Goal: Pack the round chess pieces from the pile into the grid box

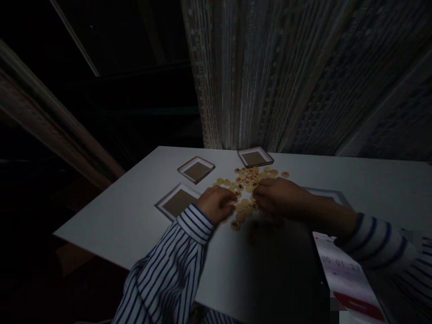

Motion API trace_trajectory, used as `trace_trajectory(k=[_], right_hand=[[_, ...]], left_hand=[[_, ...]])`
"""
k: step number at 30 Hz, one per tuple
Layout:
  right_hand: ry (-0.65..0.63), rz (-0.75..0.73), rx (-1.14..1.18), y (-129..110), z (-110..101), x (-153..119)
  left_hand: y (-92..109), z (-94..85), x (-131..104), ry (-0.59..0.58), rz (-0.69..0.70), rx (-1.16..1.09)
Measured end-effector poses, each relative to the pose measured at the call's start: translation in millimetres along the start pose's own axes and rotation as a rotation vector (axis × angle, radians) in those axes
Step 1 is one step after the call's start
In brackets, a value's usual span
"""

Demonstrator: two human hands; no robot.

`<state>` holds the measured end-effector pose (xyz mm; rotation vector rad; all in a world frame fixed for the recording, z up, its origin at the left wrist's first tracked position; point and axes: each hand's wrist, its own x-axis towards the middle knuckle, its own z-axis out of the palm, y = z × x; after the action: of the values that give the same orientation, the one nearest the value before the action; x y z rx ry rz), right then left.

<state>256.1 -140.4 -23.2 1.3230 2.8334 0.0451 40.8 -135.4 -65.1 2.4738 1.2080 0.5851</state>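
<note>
- Here the left hand [216, 202] is working low at the near-left edge of the pile, fingers bent; whether it is gripping anything, I'm not able to tell!
- The right hand [276, 195] is curling in opposite, fingertips down among the discs, any grip hiding from view.
- The xiangqi pieces [248, 183] are lying between both hands and spreading beyond them, some showing red or black characters.
- One xiangqi piece [235, 224] is sitting just nearer than the left fingertips.
- Shallow trays are flanking: one [177, 203] left of the left hand, two [196, 170] [255, 157] beyond, another [326, 194] behind the right forearm.
- A phone [351, 274] is displaying a timer below the right wrist, all on the white counter [108, 220].
</note>
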Motion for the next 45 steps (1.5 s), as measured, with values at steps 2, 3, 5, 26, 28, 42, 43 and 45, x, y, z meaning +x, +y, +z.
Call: trace_trajectory(k=[2,3,5,26,28,42,43,45], right_hand=[[-0.022,0.018,-0.01,1.4,0.2,-2.3],[-0.032,0.022,-0.015,2.0,0.5,-2.5],[-0.042,0.012,-0.028,2.6,1.9,-0.8],[-0.065,-0.08,-0.062,-0.4,15.0,26.1],[-0.054,-0.083,-0.053,-0.3,12.8,25.5],[-0.038,-0.075,-0.029,2.4,15.5,23.5],[-0.03,-0.08,-0.027,2.9,16.3,23.5],[-0.017,-0.081,-0.027,4.1,17.3,23.7]], left_hand=[[-6.8,3.7,0.3,-0.015,0.015,0.021],[-9.9,5.8,-0.5,-0.011,0.019,0.028],[-14.2,9.9,-2.5,-0.016,0.025,0.046],[-5.4,16.6,-1.9,-0.052,-0.061,0.176],[-5.8,16.4,-1.9,-0.039,-0.051,0.161],[-8.9,16.7,-4.6,0.079,-0.016,0.072],[-8.6,16.4,-4.6,0.092,-0.015,0.06],[-7.8,16.2,-4.9,0.134,-0.016,0.027]])
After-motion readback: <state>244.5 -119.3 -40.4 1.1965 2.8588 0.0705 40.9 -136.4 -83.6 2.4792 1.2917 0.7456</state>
